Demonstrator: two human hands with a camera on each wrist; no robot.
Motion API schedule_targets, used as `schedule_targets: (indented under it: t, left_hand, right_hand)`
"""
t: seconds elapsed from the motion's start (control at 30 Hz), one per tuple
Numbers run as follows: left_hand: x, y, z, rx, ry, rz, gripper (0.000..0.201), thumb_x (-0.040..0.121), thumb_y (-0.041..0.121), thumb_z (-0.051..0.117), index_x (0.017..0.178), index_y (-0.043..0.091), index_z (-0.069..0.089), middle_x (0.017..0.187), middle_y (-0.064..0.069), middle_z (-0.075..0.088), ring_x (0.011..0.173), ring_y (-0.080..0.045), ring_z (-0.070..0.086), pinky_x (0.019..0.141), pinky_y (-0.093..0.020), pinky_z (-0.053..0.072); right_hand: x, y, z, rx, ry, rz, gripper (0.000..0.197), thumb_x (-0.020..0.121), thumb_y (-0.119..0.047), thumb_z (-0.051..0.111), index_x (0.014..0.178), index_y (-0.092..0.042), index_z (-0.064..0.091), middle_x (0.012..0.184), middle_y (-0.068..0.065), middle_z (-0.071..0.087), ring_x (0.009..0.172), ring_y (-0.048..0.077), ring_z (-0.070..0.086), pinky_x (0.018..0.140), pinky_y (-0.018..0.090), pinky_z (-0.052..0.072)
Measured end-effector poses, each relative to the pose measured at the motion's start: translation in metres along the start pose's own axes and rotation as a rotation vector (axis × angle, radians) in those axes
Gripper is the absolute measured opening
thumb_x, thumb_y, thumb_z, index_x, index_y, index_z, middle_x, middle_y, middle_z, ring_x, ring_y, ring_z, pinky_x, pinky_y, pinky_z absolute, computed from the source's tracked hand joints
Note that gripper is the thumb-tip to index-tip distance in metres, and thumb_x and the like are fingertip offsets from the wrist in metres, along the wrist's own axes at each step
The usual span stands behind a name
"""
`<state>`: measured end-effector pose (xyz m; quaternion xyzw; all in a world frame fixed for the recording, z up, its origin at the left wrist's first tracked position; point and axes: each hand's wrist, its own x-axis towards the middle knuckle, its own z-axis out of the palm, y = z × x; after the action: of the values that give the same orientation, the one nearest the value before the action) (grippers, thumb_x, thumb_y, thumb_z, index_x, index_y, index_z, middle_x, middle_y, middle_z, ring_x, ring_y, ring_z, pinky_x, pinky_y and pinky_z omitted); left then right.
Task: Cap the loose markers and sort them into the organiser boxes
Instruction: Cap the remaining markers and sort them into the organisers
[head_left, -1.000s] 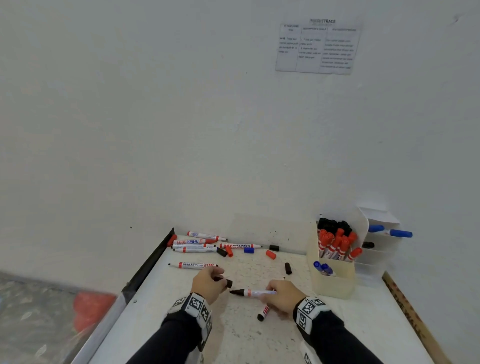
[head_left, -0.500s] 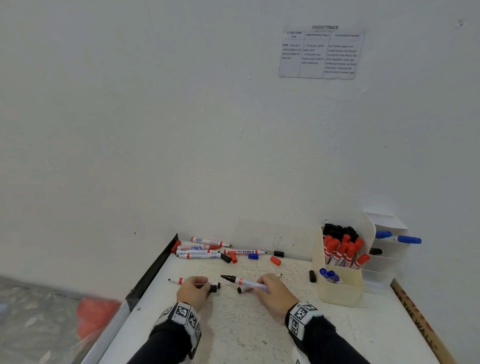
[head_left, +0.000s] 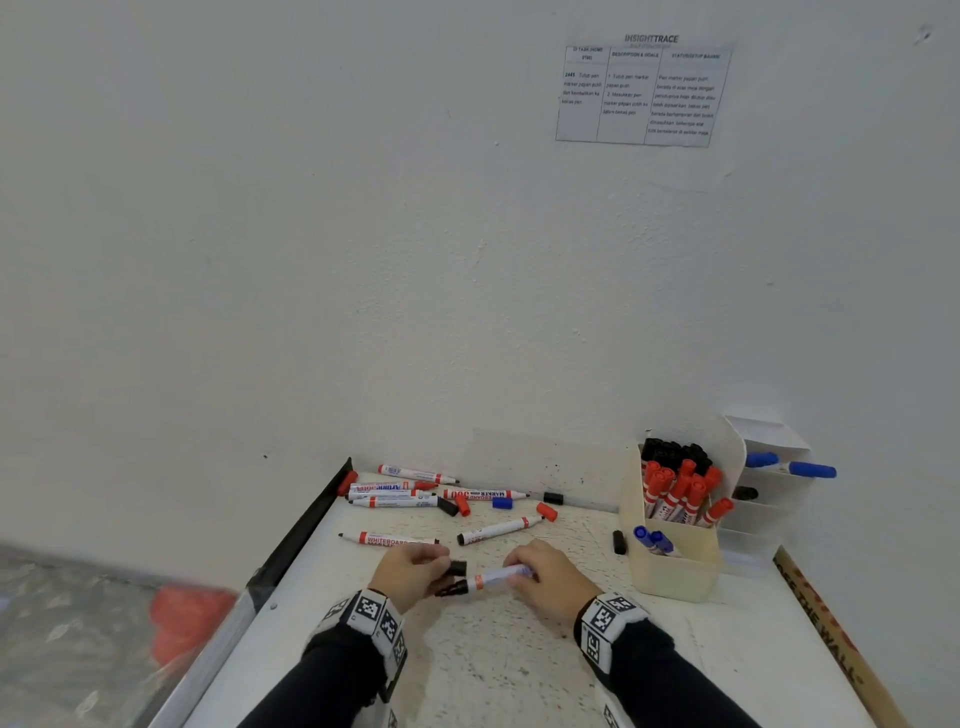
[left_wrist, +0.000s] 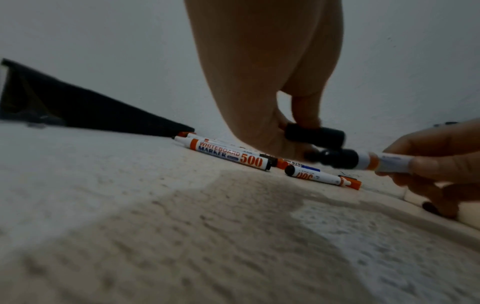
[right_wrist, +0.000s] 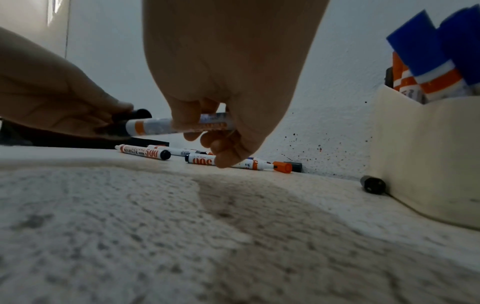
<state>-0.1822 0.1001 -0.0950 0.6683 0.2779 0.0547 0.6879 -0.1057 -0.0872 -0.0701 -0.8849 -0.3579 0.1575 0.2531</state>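
Two hands meet above surface (head_left: 519, 675): my left hand (head_left: 410, 571) pinches black cap (left_wrist: 315, 134), right hand (head_left: 553, 577) grips marker (head_left: 488, 579), nib leftward for capping.

Even soft light; wrist views dim, blurred.

Left hand (left_wrist: 262, 82) pinches black cap (left_wrist: 315, 136) just above uncapped black marker (left_wrist: 363, 161), held by right hand (left_wrist: 441, 162) over table (left_wrist: 130, 205)
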Motion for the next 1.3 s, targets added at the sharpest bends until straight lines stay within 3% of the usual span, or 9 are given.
schedule_targets:
  t: [0.1,0.37,0.57,0.67,0.8,0.9,1.0,1.2,1.3]
  left_hand:
    - [0.000,0.000,0.005,0.211,0.114,0.108,0.018,0.088,0.005,0.058,0.105,0.007,0.066,0.102,-0.010,0.066,0.093,-0.021,0.065,0.093,-0.035,0.052]
    - [0.000,0.004,-0.004,0.170,0.229,0.094,0.024,0.091,0.004,0.052,0.112,-0.002,0.063,0.091,-0.010,0.065,0.080,-0.022,0.064,0.088,-0.034,0.053]
    - [-0.016,0.011,0.005,0.068,-0.031,-0.020,0.013,0.092,0.000,0.051,0.092,0.003,0.063,0.085,-0.013,0.063,0.065,-0.019,0.063,0.057,-0.020,0.057]
    - [-0.028,0.017,0.013,0.320,-0.086,-0.045,0.023,0.095,0.009,0.040,0.082,0.005,0.059,0.070,-0.008,0.055,0.043,-0.011,0.048,0.043,-0.021,0.040]
    - [-0.035,0.012,0.020,0.656,-0.033,0.224,0.026,0.099,0.011,0.030,0.107,0.010,0.055,0.100,-0.009,0.055,0.078,-0.016,0.049,0.074,-0.024,0.041]
    - [-0.039,0.013,0.027,0.737,-0.043,0.490,0.029,0.101,0.014,0.028,0.080,0.031,0.039,0.069,0.005,0.045,0.059,-0.007,0.040,0.058,-0.016,0.034]
    - [-0.041,0.015,0.036,0.746,-0.133,0.615,0.028,0.101,0.014,0.028,0.081,0.034,0.034,0.061,0.007,0.040,0.053,-0.005,0.036,0.055,-0.016,0.033]
    - [-0.044,0.023,0.075,0.657,-0.174,0.657,0.011,0.101,0.017,0.029,0.097,0.022,0.039,0.062,0.007,0.038,0.052,-0.005,0.034,0.054,-0.018,0.031]
    - [-0.043,0.014,0.103,0.561,-0.102,0.532,0.033,0.098,0.029,0.039,0.128,0.018,0.033,0.097,0.000,0.051,0.083,-0.010,0.051,0.082,-0.028,0.044]
  right_hand:
    - [-0.002,-0.005,-0.001,0.013,0.068,-0.007,0.008,0.094,-0.025,0.047,0.098,-0.026,0.053,0.091,-0.010,0.043,0.081,0.005,0.042,0.069,0.012,0.034]
    - [-0.005,0.001,-0.016,-0.013,0.190,0.031,0.024,0.097,-0.024,0.041,0.117,-0.013,0.052,0.103,-0.003,0.040,0.085,0.006,0.041,0.068,0.007,0.032]
    - [-0.011,-0.004,-0.009,0.035,0.081,-0.008,0.018,0.095,-0.025,0.045,0.109,-0.022,0.055,0.091,-0.008,0.047,0.080,0.003,0.044,0.067,0.010,0.032]
    - [-0.017,-0.006,-0.005,0.007,0.036,-0.018,0.011,0.093,-0.035,0.045,0.101,-0.037,0.052,0.079,-0.018,0.046,0.077,0.004,0.045,0.076,0.022,0.036]
    - [-0.023,-0.013,-0.004,-0.065,-0.008,-0.072,0.016,0.089,-0.043,0.051,0.095,-0.031,0.059,0.078,-0.013,0.050,0.076,0.009,0.046,0.065,0.021,0.035]
    - [-0.027,-0.016,-0.007,0.016,-0.031,-0.044,0.028,0.096,-0.038,0.040,0.078,-0.028,0.059,0.065,-0.009,0.046,0.062,0.008,0.042,0.059,0.024,0.031]
    - [-0.034,-0.007,-0.011,0.114,-0.058,0.014,0.041,0.099,-0.040,0.032,0.065,-0.030,0.053,0.061,-0.007,0.043,0.057,0.007,0.038,0.061,0.025,0.032]
    - [-0.055,0.010,-0.029,0.229,-0.032,0.077,0.038,0.100,-0.036,0.029,0.074,-0.030,0.056,0.059,-0.010,0.041,0.053,0.004,0.037,0.055,0.016,0.031]
    - [-0.067,0.025,-0.041,0.236,-0.022,0.144,0.036,0.100,-0.034,0.030,0.074,-0.027,0.055,0.057,-0.008,0.044,0.050,0.004,0.040,0.056,0.017,0.036]
